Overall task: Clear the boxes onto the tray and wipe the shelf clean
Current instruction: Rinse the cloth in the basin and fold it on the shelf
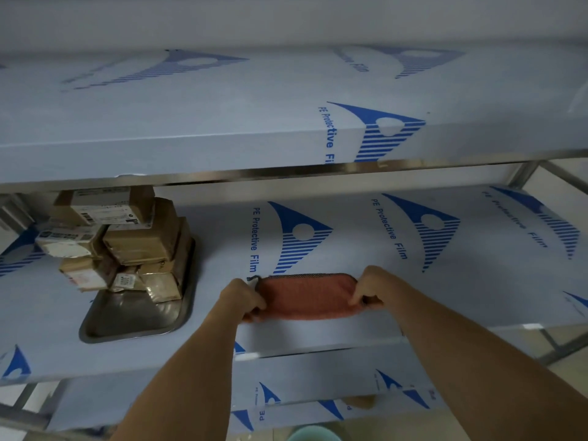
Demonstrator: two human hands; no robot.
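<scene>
Several brown cardboard boxes (pixel 140 240) are stacked on a metal tray (pixel 133 319) at the left of the middle shelf (pixel 461 281). An orange cloth (pixel 307 297) lies flat on that shelf near its front edge. My left hand (pixel 241 300) pinches the cloth's left end and my right hand (pixel 370 289) pinches its right end, so the cloth is stretched between them. The stack fills the tray's far half, while its near half shows bare metal.
The shelves are covered in blue-printed protective film. An upper shelf (pixel 222 132) overhangs the boxes close above. A lower shelf (pixel 318 383) sits beneath my arms. A teal bucket rim (pixel 313 436) shows at the bottom. Metal frame legs (pixel 550 342) stand at the right.
</scene>
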